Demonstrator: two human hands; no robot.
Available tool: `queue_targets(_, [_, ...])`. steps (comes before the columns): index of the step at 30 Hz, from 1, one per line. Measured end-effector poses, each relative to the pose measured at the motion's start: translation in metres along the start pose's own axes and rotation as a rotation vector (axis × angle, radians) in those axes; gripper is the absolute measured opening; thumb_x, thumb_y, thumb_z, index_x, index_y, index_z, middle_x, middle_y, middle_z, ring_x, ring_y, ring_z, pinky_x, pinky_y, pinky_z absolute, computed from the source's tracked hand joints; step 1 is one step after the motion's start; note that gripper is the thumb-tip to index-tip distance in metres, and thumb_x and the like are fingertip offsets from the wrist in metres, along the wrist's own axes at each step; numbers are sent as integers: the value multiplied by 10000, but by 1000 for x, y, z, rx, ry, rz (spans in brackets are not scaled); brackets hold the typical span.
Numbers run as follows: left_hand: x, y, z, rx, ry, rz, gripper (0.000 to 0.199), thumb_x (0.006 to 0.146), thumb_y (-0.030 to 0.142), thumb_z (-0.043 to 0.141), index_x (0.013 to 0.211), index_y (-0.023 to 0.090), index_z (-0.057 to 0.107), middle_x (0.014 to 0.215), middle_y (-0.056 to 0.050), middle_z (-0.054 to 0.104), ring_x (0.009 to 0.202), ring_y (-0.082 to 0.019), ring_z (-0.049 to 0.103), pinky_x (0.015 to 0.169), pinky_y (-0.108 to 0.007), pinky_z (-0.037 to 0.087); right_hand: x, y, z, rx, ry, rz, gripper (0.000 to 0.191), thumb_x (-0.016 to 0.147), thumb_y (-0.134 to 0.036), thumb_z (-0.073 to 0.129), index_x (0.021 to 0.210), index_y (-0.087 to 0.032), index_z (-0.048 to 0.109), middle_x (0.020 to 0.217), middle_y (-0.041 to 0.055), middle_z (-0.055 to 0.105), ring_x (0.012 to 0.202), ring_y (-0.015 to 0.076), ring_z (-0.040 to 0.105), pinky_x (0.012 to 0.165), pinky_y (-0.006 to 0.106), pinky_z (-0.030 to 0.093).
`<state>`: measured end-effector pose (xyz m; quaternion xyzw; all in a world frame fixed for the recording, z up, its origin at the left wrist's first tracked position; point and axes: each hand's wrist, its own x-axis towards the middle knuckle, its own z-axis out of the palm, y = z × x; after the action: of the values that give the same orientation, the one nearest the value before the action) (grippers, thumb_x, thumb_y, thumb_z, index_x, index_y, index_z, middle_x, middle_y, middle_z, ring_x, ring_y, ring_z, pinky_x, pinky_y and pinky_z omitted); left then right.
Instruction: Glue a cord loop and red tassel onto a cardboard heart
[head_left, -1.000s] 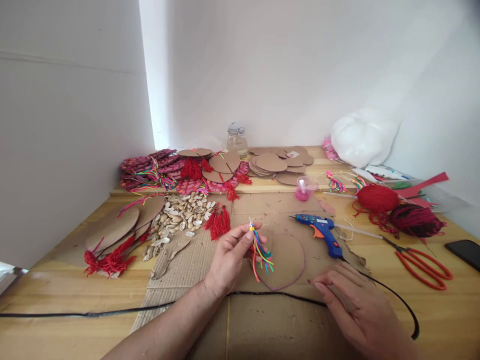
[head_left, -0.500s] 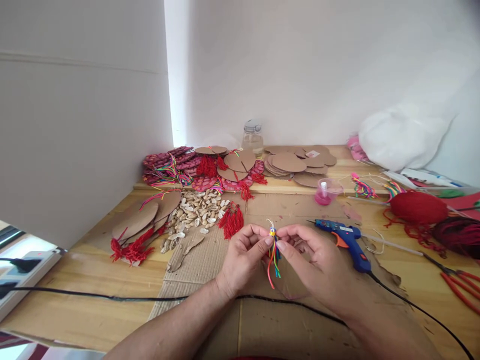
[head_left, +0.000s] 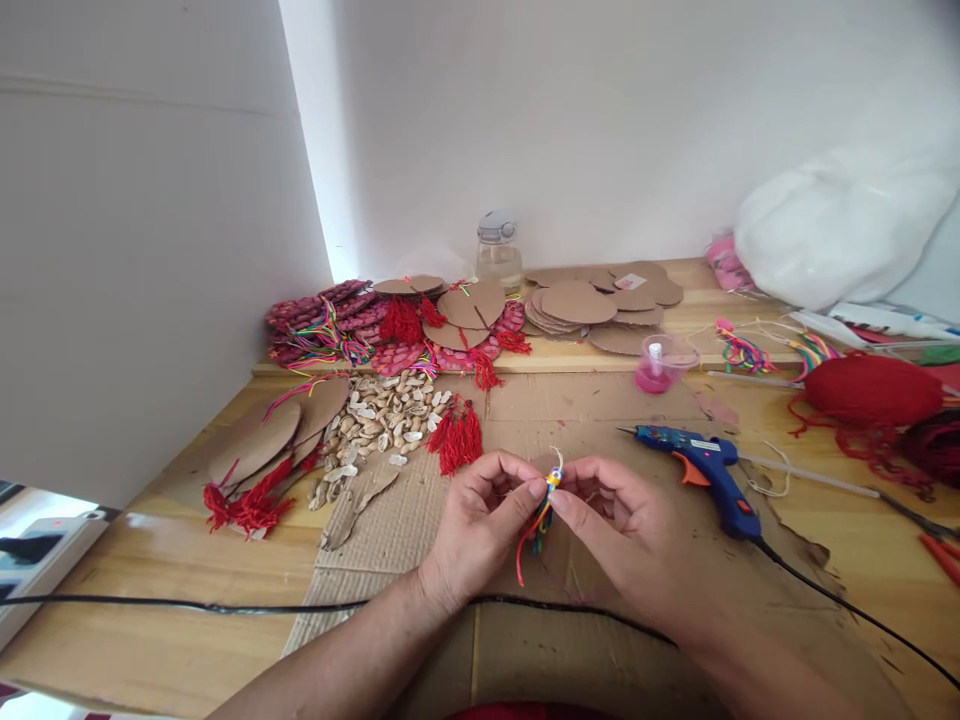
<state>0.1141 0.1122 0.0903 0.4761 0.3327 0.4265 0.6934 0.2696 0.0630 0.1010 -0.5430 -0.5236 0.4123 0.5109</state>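
Between my two hands is a small tassel of coloured cords [head_left: 556,478], with a yellow and blue knotted top and a pale thread loop above it. Thumb and fingers of my left hand [head_left: 491,525] pinch it from the left. My right hand [head_left: 619,520] pinches it from the right, the thumb just below the knot. Red, green and blue cord ends hang below the thumbs, partly hidden by the fingers. Both hands are held over the cardboard sheet [head_left: 405,530]. To the right of my right hand lies a blue glue gun [head_left: 694,455] with an orange trigger.
Peanut shells [head_left: 394,415] and red tassels [head_left: 456,437] lie left of centre. Cardboard discs [head_left: 574,303] are stacked at the back beside a glass jar [head_left: 499,255]. A pink cup [head_left: 656,372] and red yarn [head_left: 870,388] stand right. A black cable [head_left: 262,607] crosses the front.
The tassel has turned between my fingers: its top leans right and its cord ends swing left. My hands stay pinched on it. The camera view has shifted slightly.
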Motion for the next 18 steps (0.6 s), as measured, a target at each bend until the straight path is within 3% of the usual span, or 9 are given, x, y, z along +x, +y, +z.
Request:
queue_targets(7, [-1, 1, 0, 7, -28, 19, 307, 812, 399, 799, 834, 134, 645, 717, -9, 617, 611, -96, 564, 529, -193, 495, 3, -8, 2, 108, -20, 62, 186, 881, -385, 683, 866, -200, 684, 795, 25, 733, 740, 167, 687, 690, 281, 559])
queue_targets(18, [-1, 4, -1, 57, -81, 19, 316, 832, 381, 794, 977, 126, 678, 829, -40, 663, 709, -104, 596, 589, -192, 511, 3, -4, 0, 29, 2, 41, 193, 895, -390, 654, 890, -201, 693, 825, 38, 721, 773, 176, 664, 717, 294, 539])
